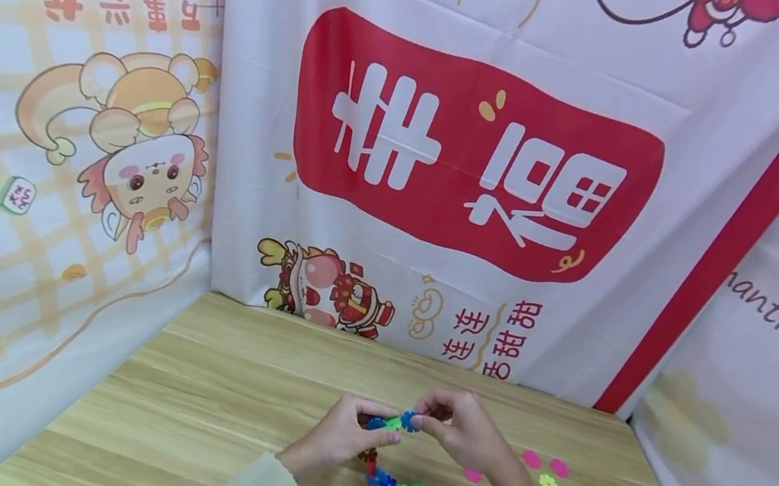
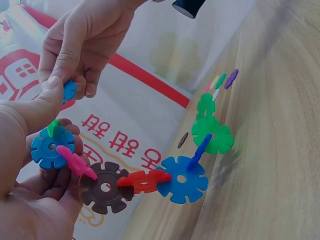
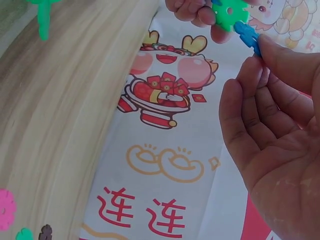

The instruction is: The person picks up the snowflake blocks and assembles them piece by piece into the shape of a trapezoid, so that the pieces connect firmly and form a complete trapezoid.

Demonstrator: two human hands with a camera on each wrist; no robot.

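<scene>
A curved chain of slotted plastic snowflake discs is held above the table. My left hand grips it near its upper end, fingers around a green disc and a light blue disc. Between thumb and fingertip, my right hand pinches the blue disc joined to that green one. Below the left hand hang a pink disc, a brown disc, a red disc, a blue disc, a dark blue disc and green discs at the lower end.
Loose discs lie on the wooden table to the right: pink discs, a yellow-green disc and a purple disc, among several others. Printed cloth hangs behind the table and along both sides.
</scene>
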